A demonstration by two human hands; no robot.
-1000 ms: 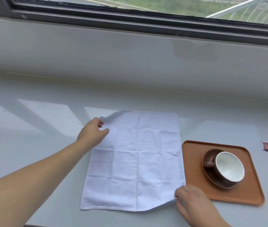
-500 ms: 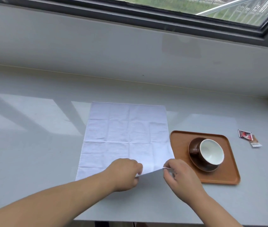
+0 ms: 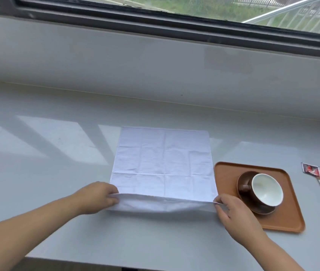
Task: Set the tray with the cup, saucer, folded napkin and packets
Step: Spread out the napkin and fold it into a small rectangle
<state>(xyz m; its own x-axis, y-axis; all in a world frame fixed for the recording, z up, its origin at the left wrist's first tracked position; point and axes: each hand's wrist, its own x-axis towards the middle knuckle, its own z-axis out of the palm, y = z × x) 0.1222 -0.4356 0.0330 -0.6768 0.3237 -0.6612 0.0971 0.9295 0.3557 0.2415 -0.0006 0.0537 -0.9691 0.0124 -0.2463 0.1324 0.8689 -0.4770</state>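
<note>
Two bare forearms are showing, entering from the bottom edge, one from the lower left and one from the lower right. No sleeves are reaching the visible parts; both arms are appearing uncovered up to the frame edge. The left hand (image 3: 97, 197) and the right hand (image 3: 231, 211) are wearing no gloves. Wrists and visible fingers (image 3: 220, 198) are showing no watch, band or ring. Fingernails are too small to judge.

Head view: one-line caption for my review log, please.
Left hand and right hand pinch the near corners of a white napkin; cup on saucer sits on tray.
</note>
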